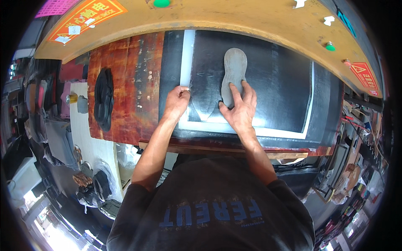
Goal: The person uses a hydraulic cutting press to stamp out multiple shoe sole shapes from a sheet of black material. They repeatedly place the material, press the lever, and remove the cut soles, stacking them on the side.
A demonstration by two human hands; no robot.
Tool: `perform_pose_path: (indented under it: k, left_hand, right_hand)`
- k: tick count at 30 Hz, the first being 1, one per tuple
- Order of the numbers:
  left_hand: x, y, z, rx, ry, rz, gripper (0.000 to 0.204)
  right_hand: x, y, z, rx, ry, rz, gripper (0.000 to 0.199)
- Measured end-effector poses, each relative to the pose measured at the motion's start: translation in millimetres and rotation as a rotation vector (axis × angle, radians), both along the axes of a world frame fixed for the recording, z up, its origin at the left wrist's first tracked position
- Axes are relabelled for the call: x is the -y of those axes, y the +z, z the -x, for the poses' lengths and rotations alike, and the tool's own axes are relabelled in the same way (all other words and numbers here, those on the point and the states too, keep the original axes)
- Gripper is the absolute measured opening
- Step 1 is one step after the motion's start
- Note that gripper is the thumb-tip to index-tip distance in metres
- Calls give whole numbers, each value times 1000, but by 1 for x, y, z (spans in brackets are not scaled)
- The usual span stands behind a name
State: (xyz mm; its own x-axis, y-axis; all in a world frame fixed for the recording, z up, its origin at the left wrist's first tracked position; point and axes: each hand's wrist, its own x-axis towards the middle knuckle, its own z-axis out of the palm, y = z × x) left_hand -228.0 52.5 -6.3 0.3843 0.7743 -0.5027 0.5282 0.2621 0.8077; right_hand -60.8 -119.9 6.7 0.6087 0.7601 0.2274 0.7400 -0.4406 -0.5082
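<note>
A grey shoe-sole-shaped piece [235, 62] lies lengthwise on a black sheet [276, 83]. My right hand [242, 109] grips its near part, with the thumb at its left edge and fingers over its top and right side. My left hand [177, 102] is closed in a pinch over the white strip at the sheet's left edge; what is between its fingertips is too small to make out. Between my hands, a faint pointed outline [204, 102] shows on the black sheet.
A white sheet [187, 54] borders the black one. On the reddish-brown board [130, 83] to the left lies a stack of black sole-shaped pieces [104, 99]. A yellow machine beam [209, 14] with green buttons arches across the far side. A wooden strip [226, 153] runs along the near edge.
</note>
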Motion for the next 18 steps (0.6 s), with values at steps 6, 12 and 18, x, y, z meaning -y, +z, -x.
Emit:
perform_pose_path:
  k: [6, 12, 18]
  left_hand:
    - [3, 17, 21, -218, -101, -498, 32]
    - [7, 16, 68, -101, -79, -397, 31]
    - [53, 0, 79, 52, -72, -238, 21]
  right_hand:
    - [13, 23, -28, -361, 38, -188, 61]
    - [43, 32, -52, -340, -26, -250, 52]
    - [37, 20, -75, -29, -110, -161, 47]
